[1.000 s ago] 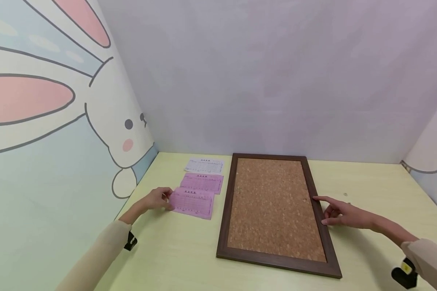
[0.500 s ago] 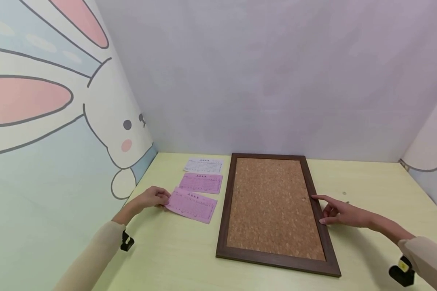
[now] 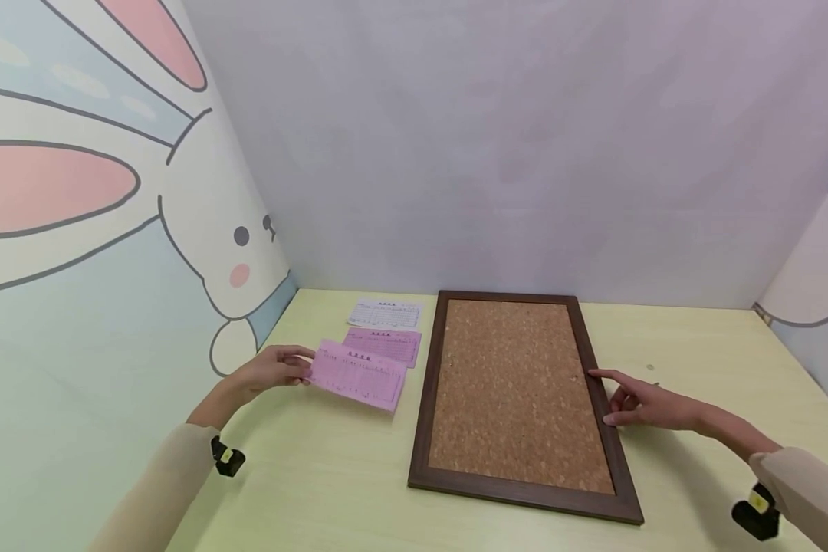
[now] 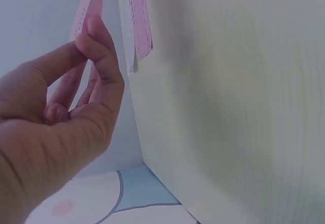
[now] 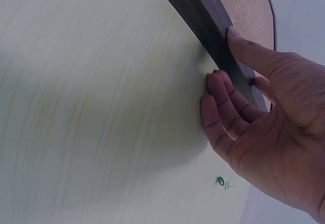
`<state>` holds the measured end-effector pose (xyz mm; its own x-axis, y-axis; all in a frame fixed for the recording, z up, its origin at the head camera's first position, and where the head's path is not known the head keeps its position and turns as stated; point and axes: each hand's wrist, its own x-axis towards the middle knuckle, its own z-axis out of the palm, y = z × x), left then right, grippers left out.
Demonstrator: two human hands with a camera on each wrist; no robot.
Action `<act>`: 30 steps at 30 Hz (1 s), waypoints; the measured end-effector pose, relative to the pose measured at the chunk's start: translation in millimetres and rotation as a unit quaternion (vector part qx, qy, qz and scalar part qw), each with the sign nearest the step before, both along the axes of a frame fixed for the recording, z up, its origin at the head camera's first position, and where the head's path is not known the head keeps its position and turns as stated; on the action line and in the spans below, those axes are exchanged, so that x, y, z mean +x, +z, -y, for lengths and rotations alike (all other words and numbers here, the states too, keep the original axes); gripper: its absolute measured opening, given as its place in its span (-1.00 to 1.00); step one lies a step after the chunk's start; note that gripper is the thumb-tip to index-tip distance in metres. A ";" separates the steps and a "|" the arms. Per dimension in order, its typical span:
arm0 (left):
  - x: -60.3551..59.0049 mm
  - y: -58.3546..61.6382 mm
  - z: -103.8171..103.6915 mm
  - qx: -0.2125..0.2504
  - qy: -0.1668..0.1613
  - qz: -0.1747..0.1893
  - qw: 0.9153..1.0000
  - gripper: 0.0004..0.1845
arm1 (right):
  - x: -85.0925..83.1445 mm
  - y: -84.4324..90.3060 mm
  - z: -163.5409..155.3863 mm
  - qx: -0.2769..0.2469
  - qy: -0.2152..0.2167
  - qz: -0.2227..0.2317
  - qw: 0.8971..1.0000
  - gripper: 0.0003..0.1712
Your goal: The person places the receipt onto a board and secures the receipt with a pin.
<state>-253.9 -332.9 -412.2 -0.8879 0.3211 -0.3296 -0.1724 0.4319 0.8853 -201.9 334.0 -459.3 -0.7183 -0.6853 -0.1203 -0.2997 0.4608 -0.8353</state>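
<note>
Pink printed slip (image 3: 357, 376) — pinched, lifted by left hand (image 3: 271, 369).

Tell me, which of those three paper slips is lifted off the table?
The nearest pink slip, pinched by the left hand; the other pink slip and white slip lie flat.

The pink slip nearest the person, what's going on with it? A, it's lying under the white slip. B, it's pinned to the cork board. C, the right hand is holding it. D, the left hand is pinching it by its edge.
D: the left hand pinches the pink slip at its left edge, beside the cork board, not on it.
</note>
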 end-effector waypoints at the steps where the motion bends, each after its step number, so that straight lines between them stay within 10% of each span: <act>1: -0.7 0.8 -0.8 0.008 0.004 0.004 1.000 -0.55 | 0.2 0.0 -0.7 -0.001 0.000 0.000 1.000 -0.11; 30: 3.1 16.8 -87.8 0.154 0.008 0.054 0.987 -0.47 | -0.5 1.4 0.4 0.020 -0.012 -0.020 1.000 -0.13</act>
<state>-250.9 -245.1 -395.4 -0.8592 0.4060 -0.3114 -0.2770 0.1425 0.9502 -202.4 333.6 -457.9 -0.7392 -0.6630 -0.1184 -0.3205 0.5010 -0.8039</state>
